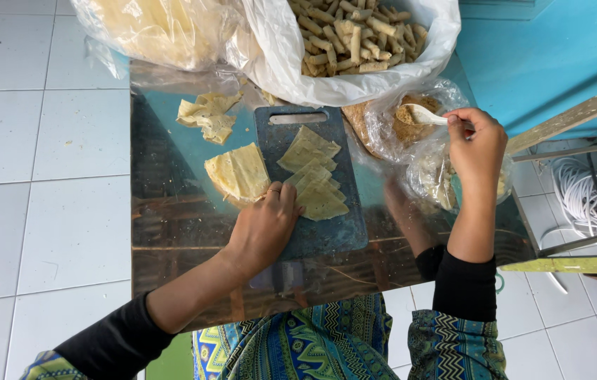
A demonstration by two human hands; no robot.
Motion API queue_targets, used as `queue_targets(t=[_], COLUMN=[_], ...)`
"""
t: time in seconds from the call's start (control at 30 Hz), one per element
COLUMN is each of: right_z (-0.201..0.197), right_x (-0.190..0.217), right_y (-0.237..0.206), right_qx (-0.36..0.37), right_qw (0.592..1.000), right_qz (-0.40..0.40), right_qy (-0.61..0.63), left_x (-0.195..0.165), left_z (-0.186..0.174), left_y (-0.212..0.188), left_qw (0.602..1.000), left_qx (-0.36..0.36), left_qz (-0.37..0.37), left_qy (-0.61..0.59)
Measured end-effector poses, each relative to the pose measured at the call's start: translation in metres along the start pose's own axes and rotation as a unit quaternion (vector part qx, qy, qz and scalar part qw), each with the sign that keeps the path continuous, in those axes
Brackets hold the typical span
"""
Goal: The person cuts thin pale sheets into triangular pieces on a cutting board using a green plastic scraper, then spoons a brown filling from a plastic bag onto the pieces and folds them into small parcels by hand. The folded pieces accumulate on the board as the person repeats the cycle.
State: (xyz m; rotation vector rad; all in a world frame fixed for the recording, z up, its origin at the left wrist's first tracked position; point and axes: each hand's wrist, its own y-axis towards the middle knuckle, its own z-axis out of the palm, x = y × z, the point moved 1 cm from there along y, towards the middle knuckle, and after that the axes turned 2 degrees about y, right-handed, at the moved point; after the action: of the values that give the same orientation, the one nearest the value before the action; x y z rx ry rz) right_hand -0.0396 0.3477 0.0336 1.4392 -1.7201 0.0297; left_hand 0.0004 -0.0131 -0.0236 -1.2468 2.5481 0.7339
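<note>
White spoon (421, 114), pinched in the right hand (478, 144), sits in the crumb bag (411, 123); a tilt could spill filling. Left hand (264, 226) presses flat, grip loose, on the dough sheets (316, 184), which might tear.

One view only, from a camera worn on the person's head. It looks almost straight down over the person's lap onto the bench (172, 232), near enough that both forearms run in from the lower edge. The bench fills the middle of the frame, with the cutting board (326, 232) close to centre. White floor tiles (31, 141) take up the left side; a blue wall (551, 56) and a metal frame (573, 264) close the right. The top edge cuts off two plastic bags (354, 84). No second view to compare.
</note>
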Motion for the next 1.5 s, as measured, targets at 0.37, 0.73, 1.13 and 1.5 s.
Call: queue_targets(t=[0.37,0.73,1.13,1.5], right_z=[0.013,0.028,0.010,0.009], right_x=[0.032,0.098,0.095,0.097], right_y=[-0.045,-0.078,-0.088,-0.082], right_qx=[0.067,0.211,0.187,0.147], right_qw=[0.985,0.934,0.895,0.944], right_qz=[-0.001,-0.287,-0.403,-0.297], right_qy=[0.158,0.043,-0.049,-0.002], left_x=[-0.003,-0.006,-0.014,-0.031], left_z=[0.000,-0.006,-0.021,-0.021], left_y=[0.000,-0.004,-0.008,-0.022], left_qw=[0.999,1.000,0.993,0.977], left_qx=[-0.001,0.023,0.114,0.169], left_qz=[-0.028,-0.010,-0.005,0.123], left_qy=[-0.020,0.017,0.015,0.032])
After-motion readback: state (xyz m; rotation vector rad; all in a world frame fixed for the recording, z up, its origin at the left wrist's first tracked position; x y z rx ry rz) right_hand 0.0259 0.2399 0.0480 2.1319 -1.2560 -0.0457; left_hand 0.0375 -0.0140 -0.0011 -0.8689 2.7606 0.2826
